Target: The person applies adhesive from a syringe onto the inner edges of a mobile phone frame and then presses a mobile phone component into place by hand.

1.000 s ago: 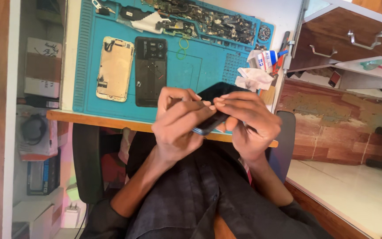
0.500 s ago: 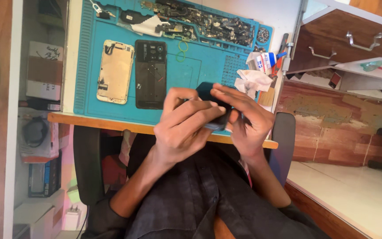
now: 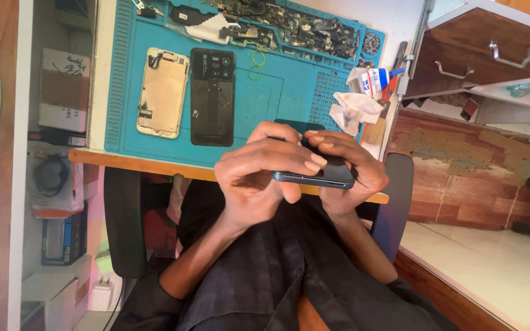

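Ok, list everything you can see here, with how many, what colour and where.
dark phone: one, black, held edge-on between both hands over the desk edge
repair mat: one, blue, on the desk
gold phone shell: one, gold, left on the mat
black back cover: one, black, beside the gold shell
loose parts: many, dark, along the mat's far edge
crumpled tissues: a few, white, right of the mat
drawer: one, brown, upper right
cardboard box: one, brown and white, left shelf
left hand: one, gripping the phone
right hand: one, gripping the phone

white-brown carton | shelf left | small white-blue tube right of mat
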